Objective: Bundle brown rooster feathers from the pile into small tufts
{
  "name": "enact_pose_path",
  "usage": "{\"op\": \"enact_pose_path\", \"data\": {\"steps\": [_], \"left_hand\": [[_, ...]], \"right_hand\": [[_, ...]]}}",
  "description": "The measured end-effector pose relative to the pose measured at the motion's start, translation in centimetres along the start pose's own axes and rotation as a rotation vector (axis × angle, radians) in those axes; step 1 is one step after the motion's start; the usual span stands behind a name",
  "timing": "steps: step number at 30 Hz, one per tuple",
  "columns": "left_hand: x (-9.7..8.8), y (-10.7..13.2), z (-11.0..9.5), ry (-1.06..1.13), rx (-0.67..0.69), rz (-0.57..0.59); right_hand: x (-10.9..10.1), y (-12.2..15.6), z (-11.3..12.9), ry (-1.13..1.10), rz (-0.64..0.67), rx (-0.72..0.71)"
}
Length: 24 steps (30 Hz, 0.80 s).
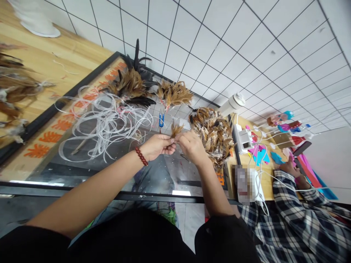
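Both hands (159, 147) pinch one feather tuft (176, 130) (one blue tool (161, 119) nearby).

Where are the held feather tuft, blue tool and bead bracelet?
Feather tuft (176, 129), head view: its brown tips.
Blue tool (161, 124), head view: its handle.
Bead bracelet (141, 156), head view: middle beads.

Left hand (160, 147) and right hand (192, 146) met fingertip to fingertip, pinching a small brown feather tuft (176, 129) at its base. Red bead bracelet (141, 156) sat on the left wrist. Tangled white strip (100, 128) lay left of the left hand; blue-handled snips (161, 119) just beyond both hands, a tied brown feather bundle (175, 92) past those, a brown-and-black bunch (131, 86) further left. Big feather pile (212, 133) sat just beyond and right of the right hand. Co-worker's plaid sleeve (286, 191) showed well to the right.
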<state>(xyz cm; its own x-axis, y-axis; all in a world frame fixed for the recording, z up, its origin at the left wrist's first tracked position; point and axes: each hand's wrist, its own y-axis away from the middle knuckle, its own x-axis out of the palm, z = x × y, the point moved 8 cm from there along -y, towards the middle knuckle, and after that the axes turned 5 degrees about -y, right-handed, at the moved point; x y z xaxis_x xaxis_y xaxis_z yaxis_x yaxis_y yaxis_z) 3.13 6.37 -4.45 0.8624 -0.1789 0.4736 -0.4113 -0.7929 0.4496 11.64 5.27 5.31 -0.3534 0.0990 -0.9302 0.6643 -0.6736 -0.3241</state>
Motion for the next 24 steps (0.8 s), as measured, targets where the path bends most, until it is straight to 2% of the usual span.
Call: {"op": "enact_pose_path", "data": {"steps": [2, 4, 5, 7, 9, 11, 14, 16, 18, 20, 21, 24], "left_hand": [[0.1, 0.0, 0.0, 0.022, 0.001, 0.018], [0.2, 0.1, -0.2, 0.051, 0.022, 0.014], [0.3, 0.1, -0.3, 0.062, 0.039, 0.008], [0.5, 0.2, -0.4, 0.061, 0.069, 0.009], [0.7, 0.3, -0.4, 0.034, 0.090, 0.030], [1.1, 0.4, -0.3, -0.009, 0.087, 0.079], [1.6, 0.5, 0.2, -0.079, 0.036, 0.175], [1.6, 0.5, 0.3, -0.096, 0.019, 0.182], [1.2, 0.5, 0.0, -0.057, 0.032, 0.125], [0.6, 0.4, -0.4, 0.013, 0.052, 0.047], [0.4, 0.3, -0.6, 0.048, 0.060, 0.012], [0.0, 0.3, -0.8, 0.112, 0.080, -0.056]], "right_hand": [[-1.4, 0.7, -1.8, -0.110, -0.167, 0.173], [-2.0, 2.0, -4.2, -0.292, -0.318, 0.413], [-1.4, 2.5, -5.1, -0.431, -0.336, 0.518], [0.8, 3.1, -5.7, -0.758, -0.282, 0.652], [2.8, 3.2, -5.3, -1.002, -0.242, 0.698], [3.6, 3.0, -5.0, -1.075, -0.302, 0.707], [4.1, 2.8, -4.7, -1.058, -0.332, 0.704], [3.6, 2.9, -4.9, -1.014, -0.313, 0.703], [1.8, 3.7, -5.7, -0.871, -0.364, 0.718], [-0.7, 5.0, -6.5, -0.638, -0.394, 0.739], [-1.5, 5.5, -6.5, -0.524, -0.334, 0.742], [-1.5, 6.8, -5.6, -0.287, 0.028, 0.741]]}}
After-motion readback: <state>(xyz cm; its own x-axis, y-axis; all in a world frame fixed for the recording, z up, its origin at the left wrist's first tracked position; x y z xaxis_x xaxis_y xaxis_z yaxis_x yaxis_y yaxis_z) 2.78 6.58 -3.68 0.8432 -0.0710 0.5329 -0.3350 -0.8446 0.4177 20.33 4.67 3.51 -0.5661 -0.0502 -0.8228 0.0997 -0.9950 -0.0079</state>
